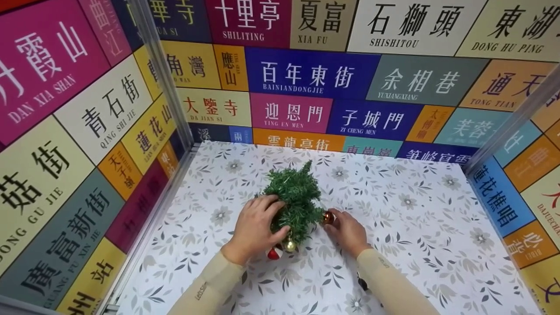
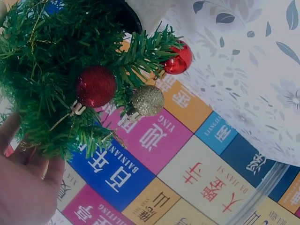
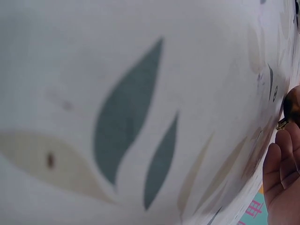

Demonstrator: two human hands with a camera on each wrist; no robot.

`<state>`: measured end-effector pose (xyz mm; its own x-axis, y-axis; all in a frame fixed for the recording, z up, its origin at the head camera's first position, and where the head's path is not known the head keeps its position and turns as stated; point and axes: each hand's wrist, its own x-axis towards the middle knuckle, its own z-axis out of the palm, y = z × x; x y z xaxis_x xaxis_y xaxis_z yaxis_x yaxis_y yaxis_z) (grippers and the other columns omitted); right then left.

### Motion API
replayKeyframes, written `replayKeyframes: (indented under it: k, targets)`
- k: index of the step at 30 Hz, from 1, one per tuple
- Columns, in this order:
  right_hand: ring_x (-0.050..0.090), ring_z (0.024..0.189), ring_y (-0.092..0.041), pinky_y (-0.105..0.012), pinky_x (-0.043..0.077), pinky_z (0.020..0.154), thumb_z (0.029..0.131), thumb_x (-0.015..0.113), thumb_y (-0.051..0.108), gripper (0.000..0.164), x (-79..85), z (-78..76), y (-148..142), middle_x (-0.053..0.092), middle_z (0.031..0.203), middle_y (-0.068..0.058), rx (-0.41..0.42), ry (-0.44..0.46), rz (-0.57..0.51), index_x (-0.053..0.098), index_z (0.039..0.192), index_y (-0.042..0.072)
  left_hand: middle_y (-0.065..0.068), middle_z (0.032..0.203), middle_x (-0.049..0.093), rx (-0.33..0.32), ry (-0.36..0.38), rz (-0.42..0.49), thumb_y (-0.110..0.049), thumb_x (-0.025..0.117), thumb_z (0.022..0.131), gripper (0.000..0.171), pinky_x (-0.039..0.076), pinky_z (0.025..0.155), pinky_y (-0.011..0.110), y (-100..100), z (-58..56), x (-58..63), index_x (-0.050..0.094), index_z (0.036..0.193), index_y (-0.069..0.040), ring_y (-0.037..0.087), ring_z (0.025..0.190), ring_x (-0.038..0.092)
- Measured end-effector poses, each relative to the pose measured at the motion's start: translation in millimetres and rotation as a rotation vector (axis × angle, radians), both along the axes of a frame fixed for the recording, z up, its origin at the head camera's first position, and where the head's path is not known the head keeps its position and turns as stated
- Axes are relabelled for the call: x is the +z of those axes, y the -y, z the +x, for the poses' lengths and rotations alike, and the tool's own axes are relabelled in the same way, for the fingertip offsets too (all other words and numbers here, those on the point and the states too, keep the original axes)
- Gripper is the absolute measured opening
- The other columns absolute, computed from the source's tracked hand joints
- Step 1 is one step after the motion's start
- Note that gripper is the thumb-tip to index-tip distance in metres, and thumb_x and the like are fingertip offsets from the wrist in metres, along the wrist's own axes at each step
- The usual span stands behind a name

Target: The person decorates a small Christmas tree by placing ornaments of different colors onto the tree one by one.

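Observation:
A small artificial Christmas tree [image 1: 297, 205] lies tilted over the tabletop in the head view. My left hand [image 1: 259, 223] grips its left side, fingers among the green branches; the left wrist view shows part of that hand [image 2: 35, 187] against the needles. A dark red glitter bauble [image 2: 96, 86], a gold glitter bauble [image 2: 148, 101] and a shiny red bauble [image 2: 178, 58] hang from the tree there. At the tree's right edge my right hand [image 1: 348, 229] pinches a shiny copper bauble [image 1: 327, 217]. In the right wrist view, its fingertips sit beside the bauble's gold cap [image 3: 282, 124].
A white cloth with grey leaves and flowers covers the table [image 1: 411, 245]. Coloured panels with place names [image 1: 306, 74] wall it in at the back, left and right. A small dark object [image 1: 362, 282] shows partly beside the right sleeve.

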<state>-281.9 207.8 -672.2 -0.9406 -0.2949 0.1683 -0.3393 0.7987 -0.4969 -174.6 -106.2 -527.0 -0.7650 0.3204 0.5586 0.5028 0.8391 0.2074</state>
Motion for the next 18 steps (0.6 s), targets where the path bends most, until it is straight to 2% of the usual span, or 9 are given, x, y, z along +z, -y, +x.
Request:
replayKeyframes:
  k: [18]
  targets:
    - [0.057,0.075,-0.013,-0.041,0.051,0.069,0.088,0.077,0.035,0.057,1.8,0.5,-0.7,0.056,0.088,0.007,0.004,0.010,-0.011,0.058,0.141,0.023,0.007,0.138,0.055,-0.035,0.041,-0.010,-0.049,0.068,0.086,0.055,0.038,0.107,0.047,9.4,-2.3,3.0,0.062,0.132,-0.018,0.027,0.125,0.051]
